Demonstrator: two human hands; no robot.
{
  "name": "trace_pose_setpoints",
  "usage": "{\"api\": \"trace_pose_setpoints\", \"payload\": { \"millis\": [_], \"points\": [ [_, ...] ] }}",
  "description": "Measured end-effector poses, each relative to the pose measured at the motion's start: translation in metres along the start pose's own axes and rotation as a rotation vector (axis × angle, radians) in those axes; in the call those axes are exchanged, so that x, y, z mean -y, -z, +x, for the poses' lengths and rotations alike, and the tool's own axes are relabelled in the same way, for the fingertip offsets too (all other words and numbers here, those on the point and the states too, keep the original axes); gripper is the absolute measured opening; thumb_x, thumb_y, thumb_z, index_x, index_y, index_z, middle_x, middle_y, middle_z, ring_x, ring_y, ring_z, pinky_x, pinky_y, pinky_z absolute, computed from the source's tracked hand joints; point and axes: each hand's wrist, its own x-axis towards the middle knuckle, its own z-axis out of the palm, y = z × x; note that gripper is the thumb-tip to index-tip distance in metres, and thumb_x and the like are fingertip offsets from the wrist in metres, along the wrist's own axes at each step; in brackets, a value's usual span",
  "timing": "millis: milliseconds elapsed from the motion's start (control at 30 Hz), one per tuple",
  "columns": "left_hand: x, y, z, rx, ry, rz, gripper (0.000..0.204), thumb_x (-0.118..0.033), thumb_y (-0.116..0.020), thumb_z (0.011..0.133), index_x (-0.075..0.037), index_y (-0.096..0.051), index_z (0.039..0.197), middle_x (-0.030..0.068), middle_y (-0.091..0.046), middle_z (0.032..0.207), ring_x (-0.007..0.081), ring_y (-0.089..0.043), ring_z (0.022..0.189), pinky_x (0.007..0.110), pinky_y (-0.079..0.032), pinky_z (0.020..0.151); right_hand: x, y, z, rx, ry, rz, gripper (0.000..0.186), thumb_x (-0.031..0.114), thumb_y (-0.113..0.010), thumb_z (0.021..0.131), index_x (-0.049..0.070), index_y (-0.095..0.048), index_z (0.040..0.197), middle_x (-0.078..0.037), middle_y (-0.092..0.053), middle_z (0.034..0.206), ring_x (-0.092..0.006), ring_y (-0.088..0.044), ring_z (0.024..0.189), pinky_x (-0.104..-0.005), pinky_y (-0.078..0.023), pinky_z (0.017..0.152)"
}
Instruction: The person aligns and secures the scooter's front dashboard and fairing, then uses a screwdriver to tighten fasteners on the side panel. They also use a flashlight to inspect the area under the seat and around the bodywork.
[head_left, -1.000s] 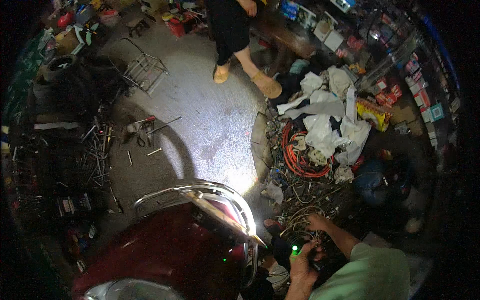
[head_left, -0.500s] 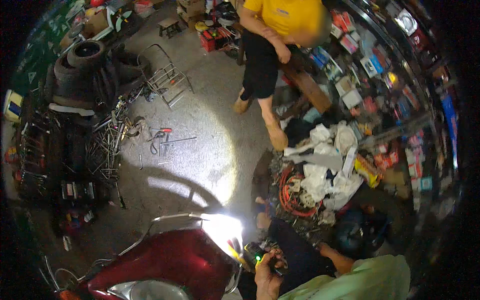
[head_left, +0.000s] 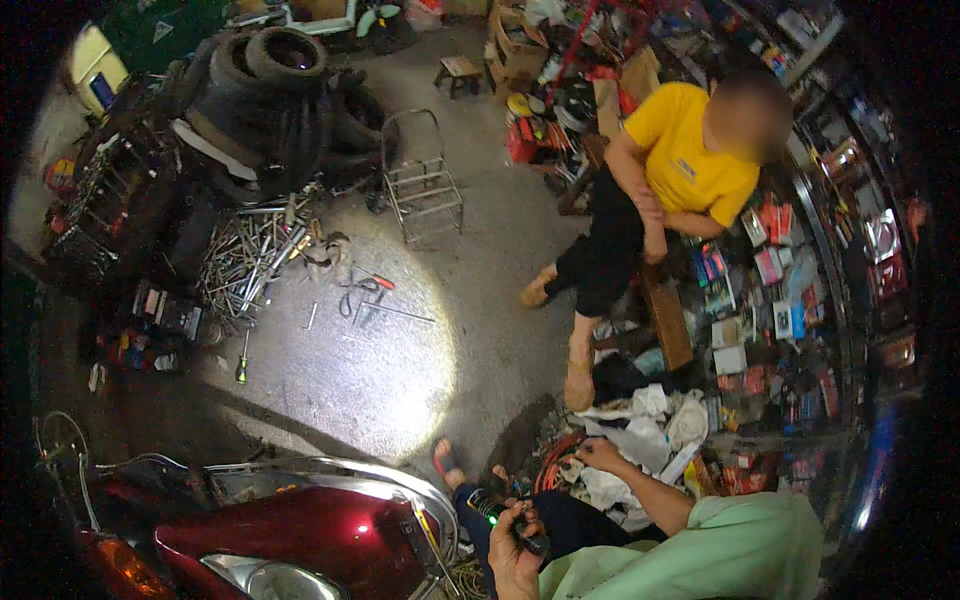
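My left hand grips a dark flashlight with a small green light on it, beside the front of a red motorcycle. A bright round patch of light lies on the floor beyond. My right hand reaches out over white rags, next to a coil of orange hose; its fingers look stretched out, and I see nothing in them. A thin tool with a yellow handle lies along the motorcycle's edge near my left hand.
A person in a yellow shirt sits ahead on the right, arms crossed. Tyres, a metal hand cart and a heap of wrenches stand or lie at the left. A screwdriver rests on the floor. Boxed parts crowd the right side.
My right hand has moved from near my knee out over the rags. The flashlight's glare has left the motorcycle's edge; its beam now falls on the floor. The view has shifted.
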Motion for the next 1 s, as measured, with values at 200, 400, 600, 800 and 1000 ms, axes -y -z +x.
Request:
{"api": "trace_pose_setpoints", "payload": {
  "millis": [200,400,600,800,1000],
  "points": [
    [-0.042,-0.077,0.031,0.053,0.008,-0.037,0.017,0.001,-0.06,0.079,-0.008,-0.052,0.091,0.0086,-0.056,0.084,0.0158,-0.053,0.068,0.024,-0.046,0.047,0.074,0.008,0.079,0.363,-0.042,-0.155,0.035,0.037,-0.06,0.084,0.004,-0.065,0.094,-0.017,-0.064,0.084,-0.0326,-0.06,0.075,-0.0447,-0.048,0.069],
    [-0.082,-0.112,0.103,-0.044,-0.316,-0.073,0.02,-0.002,-0.063,0.078,-0.009,-0.053,0.095,0.0068,-0.058,0.084,0.0162,-0.057,0.073,0.025,-0.05,0.052,0.118,-0.032,0.251,0.384,0.15,-0.427,0.034,0.031,-0.059,0.082,0.0,-0.063,0.094,-0.021,-0.063,0.083,-0.0361,-0.061,0.077,-0.0474,-0.047,0.069],
    [-0.146,-0.096,0.221,-0.358,-0.245,0.039,0.021,-0.007,-0.063,0.079,-0.008,-0.053,0.097,0.0052,-0.058,0.084,0.0152,-0.056,0.074,0.029,-0.049,0.057,0.205,-0.094,0.471,0.249,0.282,-0.467,0.029,0.024,-0.053,0.086,-0.001,-0.057,0.099,-0.024,-0.058,0.102,-0.0398,-0.057,0.093,-0.0494,-0.045,0.079],
    [-0.209,-0.058,0.317,-0.391,-0.203,0.237,0.02,-0.009,-0.065,0.078,-0.005,-0.054,0.095,0.0064,-0.058,0.081,0.0137,-0.056,0.071,0.024,-0.043,0.052,0.323,-0.17,0.631,0.236,0.497,-0.553,0.043,0.02,-0.045,0.092,0.003,-0.041,0.131,-0.026,-0.027,0.142,-0.0428,-0.039,0.122,-0.0484,-0.035,0.1],
    [-0.23,-0.084,0.33,-0.398,-0.194,0.489,0.021,-0.008,-0.065,0.078,-0.006,-0.054,0.095,0.0064,-0.058,0.081,0.0148,-0.056,0.072,0.027,-0.045,0.054,0.307,-0.244,0.721,-0.116,0.688,-0.521,0.02,0.014,-0.052,0.086,0.0,-0.062,0.095,-0.021,-0.062,0.093,-0.033,-0.063,0.08,-0.042,-0.052,0.067]
  ]
}}
